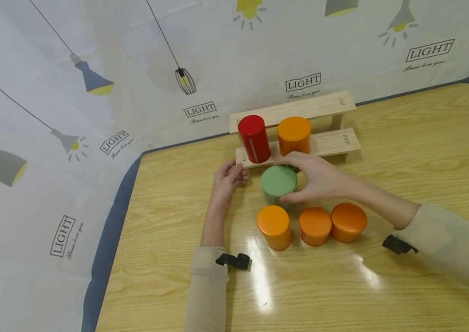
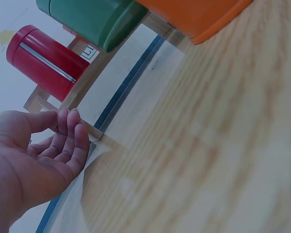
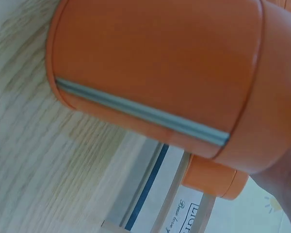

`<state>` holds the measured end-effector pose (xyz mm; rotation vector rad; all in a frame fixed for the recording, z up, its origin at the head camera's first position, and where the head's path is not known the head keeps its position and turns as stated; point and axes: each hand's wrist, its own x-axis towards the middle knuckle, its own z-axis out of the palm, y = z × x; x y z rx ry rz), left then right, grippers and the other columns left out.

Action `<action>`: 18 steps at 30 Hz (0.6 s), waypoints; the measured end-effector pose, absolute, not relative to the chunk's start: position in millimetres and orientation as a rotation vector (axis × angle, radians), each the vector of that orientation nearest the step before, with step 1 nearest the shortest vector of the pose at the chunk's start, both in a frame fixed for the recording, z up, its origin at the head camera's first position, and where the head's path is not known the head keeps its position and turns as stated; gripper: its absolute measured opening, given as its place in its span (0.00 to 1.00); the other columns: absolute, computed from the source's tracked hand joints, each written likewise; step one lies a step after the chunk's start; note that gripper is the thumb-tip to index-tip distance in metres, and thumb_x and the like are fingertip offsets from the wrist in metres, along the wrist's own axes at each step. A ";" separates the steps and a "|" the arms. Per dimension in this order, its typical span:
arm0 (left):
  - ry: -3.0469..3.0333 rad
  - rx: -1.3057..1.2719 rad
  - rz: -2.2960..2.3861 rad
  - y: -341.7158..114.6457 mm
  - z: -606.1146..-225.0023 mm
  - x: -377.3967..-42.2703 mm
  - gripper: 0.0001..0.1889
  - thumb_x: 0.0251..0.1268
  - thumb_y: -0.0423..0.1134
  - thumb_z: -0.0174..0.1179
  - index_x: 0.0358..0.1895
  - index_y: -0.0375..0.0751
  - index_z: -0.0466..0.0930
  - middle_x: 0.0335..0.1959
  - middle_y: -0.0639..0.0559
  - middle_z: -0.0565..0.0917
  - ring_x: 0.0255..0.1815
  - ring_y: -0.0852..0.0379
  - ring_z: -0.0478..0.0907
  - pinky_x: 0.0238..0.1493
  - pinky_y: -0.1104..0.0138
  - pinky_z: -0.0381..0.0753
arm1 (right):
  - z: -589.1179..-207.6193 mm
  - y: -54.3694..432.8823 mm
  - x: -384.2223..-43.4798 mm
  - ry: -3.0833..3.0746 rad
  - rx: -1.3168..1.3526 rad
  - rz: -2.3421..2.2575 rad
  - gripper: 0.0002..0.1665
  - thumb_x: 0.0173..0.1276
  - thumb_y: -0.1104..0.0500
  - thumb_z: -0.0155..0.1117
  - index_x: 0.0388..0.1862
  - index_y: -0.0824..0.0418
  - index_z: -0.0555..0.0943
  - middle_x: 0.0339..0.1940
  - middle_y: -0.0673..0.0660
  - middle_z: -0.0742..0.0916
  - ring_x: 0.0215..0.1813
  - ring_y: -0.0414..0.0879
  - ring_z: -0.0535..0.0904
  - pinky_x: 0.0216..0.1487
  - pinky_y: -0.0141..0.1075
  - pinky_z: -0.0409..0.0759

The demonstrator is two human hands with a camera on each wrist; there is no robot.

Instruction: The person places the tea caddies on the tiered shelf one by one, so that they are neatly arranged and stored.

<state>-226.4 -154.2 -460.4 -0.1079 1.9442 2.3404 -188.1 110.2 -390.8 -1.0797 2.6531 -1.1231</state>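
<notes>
My right hand [image 1: 315, 177] grips a green canister [image 1: 279, 180] from its right side, thumb in front and fingers behind. The canister is in front of a two-step wooden rack [image 1: 330, 144]. With thumb and fingertips, my left hand [image 1: 227, 182] pinches the left end of the rack's lower board. On that board stand a red canister [image 1: 254, 138] at the left and an orange canister [image 1: 294, 136] beside it. In the right wrist view, a large orange canister [image 3: 155, 63] blocks the green one and most of the right hand.
Nearer to me on the wood-grain table [image 1: 168, 221] stand a light orange canister [image 1: 273, 226] and two darker orange canisters, left [image 1: 315, 225] and right [image 1: 348, 222], side by side. Behind the rack hangs a wall covering [image 1: 135, 55] printed with lamps.
</notes>
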 end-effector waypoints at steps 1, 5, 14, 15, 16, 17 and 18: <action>1.943 -0.107 2.342 -154.2 -460.2 -226.4 0.17 0.77 0.33 0.56 0.62 0.27 0.70 0.34 0.43 0.82 0.30 0.57 0.81 0.35 0.70 0.84 | -390.6 111.3 -188.4 2.662 -1.085 -1.132 0.46 0.54 0.43 0.81 0.68 0.61 0.75 0.61 0.58 0.81 0.56 0.50 0.77 0.56 0.50 0.80; 1.934 -0.108 2.350 -153.9 -459.8 -226.0 0.16 0.77 0.32 0.56 0.61 0.27 0.70 0.33 0.44 0.82 0.30 0.57 0.80 0.35 0.70 0.83 | -388.9 116.3 -188.8 2.678 -1.093 -1.174 0.45 0.54 0.45 0.82 0.67 0.60 0.76 0.62 0.58 0.81 0.56 0.50 0.77 0.55 0.50 0.79; 1.938 -0.091 2.350 -154.0 -460.6 -226.5 0.16 0.77 0.31 0.55 0.61 0.26 0.70 0.33 0.45 0.82 0.29 0.58 0.80 0.34 0.70 0.83 | -383.2 128.6 -188.5 2.699 -1.020 -1.274 0.43 0.53 0.49 0.83 0.65 0.62 0.76 0.59 0.58 0.82 0.56 0.51 0.76 0.56 0.53 0.78; 1.938 -0.090 2.349 -154.1 -460.8 -226.6 0.16 0.77 0.31 0.55 0.61 0.26 0.70 0.32 0.46 0.82 0.29 0.58 0.80 0.34 0.70 0.83 | -382.9 130.2 -188.8 2.695 -1.017 -1.292 0.42 0.53 0.50 0.83 0.65 0.62 0.76 0.58 0.58 0.82 0.56 0.51 0.76 0.56 0.53 0.78; 1.938 -0.090 2.348 -154.2 -461.0 -226.7 0.16 0.77 0.31 0.55 0.61 0.26 0.70 0.32 0.46 0.82 0.29 0.58 0.80 0.34 0.70 0.83 | -383.4 132.0 -189.6 2.688 -1.016 -1.315 0.42 0.53 0.51 0.83 0.64 0.62 0.77 0.57 0.57 0.82 0.55 0.50 0.77 0.57 0.52 0.77; 1.937 -0.090 2.347 -154.4 -461.2 -226.9 0.16 0.77 0.31 0.55 0.61 0.26 0.70 0.33 0.46 0.82 0.30 0.58 0.80 0.34 0.70 0.83 | -383.3 133.9 -189.9 2.687 -1.016 -1.336 0.41 0.53 0.51 0.83 0.64 0.61 0.77 0.56 0.55 0.83 0.54 0.49 0.77 0.56 0.49 0.78; 1.939 -0.090 2.344 -154.5 -461.2 -226.9 0.16 0.77 0.31 0.55 0.61 0.26 0.70 0.33 0.46 0.82 0.30 0.58 0.80 0.34 0.70 0.83 | -383.9 136.0 -190.5 2.691 -1.019 -1.353 0.41 0.53 0.52 0.83 0.64 0.62 0.77 0.55 0.54 0.83 0.54 0.48 0.77 0.56 0.47 0.78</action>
